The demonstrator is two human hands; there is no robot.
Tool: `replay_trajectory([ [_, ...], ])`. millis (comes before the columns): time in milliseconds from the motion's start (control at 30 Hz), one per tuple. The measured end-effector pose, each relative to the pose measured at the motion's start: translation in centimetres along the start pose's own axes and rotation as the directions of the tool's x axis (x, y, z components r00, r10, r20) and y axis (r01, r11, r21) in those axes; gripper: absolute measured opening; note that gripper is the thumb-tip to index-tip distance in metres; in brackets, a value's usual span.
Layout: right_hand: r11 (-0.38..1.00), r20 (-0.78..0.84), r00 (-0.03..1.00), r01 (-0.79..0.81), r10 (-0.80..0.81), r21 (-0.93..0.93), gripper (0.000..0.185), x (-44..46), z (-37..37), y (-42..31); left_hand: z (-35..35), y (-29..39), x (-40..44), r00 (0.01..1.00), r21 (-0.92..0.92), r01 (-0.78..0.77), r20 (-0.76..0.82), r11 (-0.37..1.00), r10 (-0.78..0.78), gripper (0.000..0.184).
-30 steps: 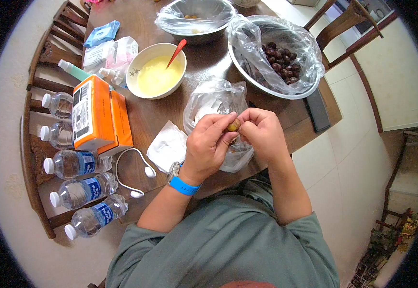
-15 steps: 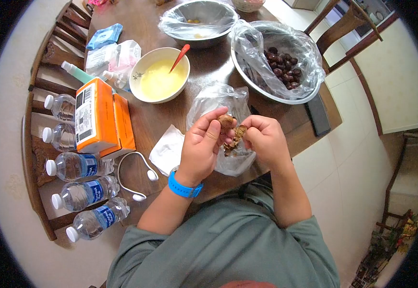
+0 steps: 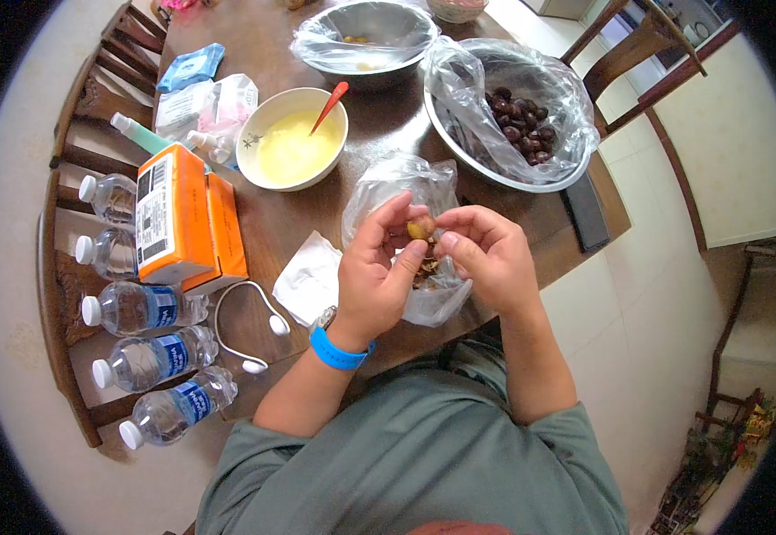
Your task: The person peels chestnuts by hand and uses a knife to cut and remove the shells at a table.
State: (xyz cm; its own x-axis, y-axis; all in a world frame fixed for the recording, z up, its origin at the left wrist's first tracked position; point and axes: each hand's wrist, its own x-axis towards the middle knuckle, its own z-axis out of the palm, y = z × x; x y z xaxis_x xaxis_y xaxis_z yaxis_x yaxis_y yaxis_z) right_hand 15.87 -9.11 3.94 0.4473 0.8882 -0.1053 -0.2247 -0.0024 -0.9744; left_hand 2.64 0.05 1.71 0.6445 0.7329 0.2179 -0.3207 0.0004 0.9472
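Note:
A partly peeled chestnut (image 3: 420, 229), brown with a yellow patch showing, is held between the thumb and fingers of my left hand (image 3: 379, 263). My right hand (image 3: 488, 260) pinches at the chestnut's right edge with thumb and index finger; whether a bit of skin sits between those tips is too small to make out. Beneath both hands lies a clear plastic bag (image 3: 437, 308) with brown peelings (image 3: 427, 275) in it, partly hidden by my fingers. A blue-strapped watch (image 3: 339, 350) is on my left wrist.
A bag-lined bowl (image 3: 441, 125) of dark chestnuts (image 3: 523, 127) stands at the back right, beside a phone (image 3: 587, 214). Further left are a bowl of yellow liquid (image 3: 250, 165) with a red spoon (image 3: 330, 109), a tissue (image 3: 309, 278), orange boxes (image 3: 193, 223) and several water bottles (image 3: 171, 357).
Brown shell pieces that were at my right fingertips are no longer there. My right fingers have moved left and up onto the chestnut, whose yellow flesh now shows.

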Motion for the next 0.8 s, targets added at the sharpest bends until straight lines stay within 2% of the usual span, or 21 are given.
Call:
replay_trajectory([
  [100,1.000,0.058,0.998,-0.028,0.028,-0.002,0.023,0.1,0.0,-0.2,0.0,-0.4,-0.1,0.995,0.145,-0.090,0.051,0.985,0.083,0.050],
  [167,1.000,0.040,0.999,-0.005,0.004,0.021,0.023,0.1,0.3,0.0,-0.2,-0.5,-0.1,0.990,0.250,-0.132,0.073,0.959,0.118,0.050],
  [267,0.999,0.027,1.000,-0.003,0.002,0.048,0.022,0.0,0.3,0.1,0.0,-0.7,-0.3,0.995,0.151,-0.098,-0.018,0.984,0.102,0.048],
  [367,0.992,0.044,0.999,-0.016,0.011,0.124,0.023,-0.1,0.0,0.5,0.2,-0.3,-0.3,0.998,0.003,-0.053,-0.015,0.999,0.053,0.047],
  [467,0.987,0.064,0.998,-0.037,0.027,0.158,0.022,-0.1,-0.3,0.9,-0.2,-0.5,-0.3,0.999,0.006,-0.039,0.035,0.999,0.038,0.048],
  [600,0.976,0.082,0.996,-0.057,0.041,0.209,0.022,-0.3,-0.5,1.2,-0.2,-0.6,-0.3,0.999,-0.077,0.013,0.032,0.997,-0.011,0.044],
  [800,0.995,0.047,0.998,0.027,-0.032,0.099,0.025,-0.7,0.0,0.7,-0.1,-0.3,-0.2,1.000,-0.096,0.016,0.021,0.995,-0.014,0.039],
])
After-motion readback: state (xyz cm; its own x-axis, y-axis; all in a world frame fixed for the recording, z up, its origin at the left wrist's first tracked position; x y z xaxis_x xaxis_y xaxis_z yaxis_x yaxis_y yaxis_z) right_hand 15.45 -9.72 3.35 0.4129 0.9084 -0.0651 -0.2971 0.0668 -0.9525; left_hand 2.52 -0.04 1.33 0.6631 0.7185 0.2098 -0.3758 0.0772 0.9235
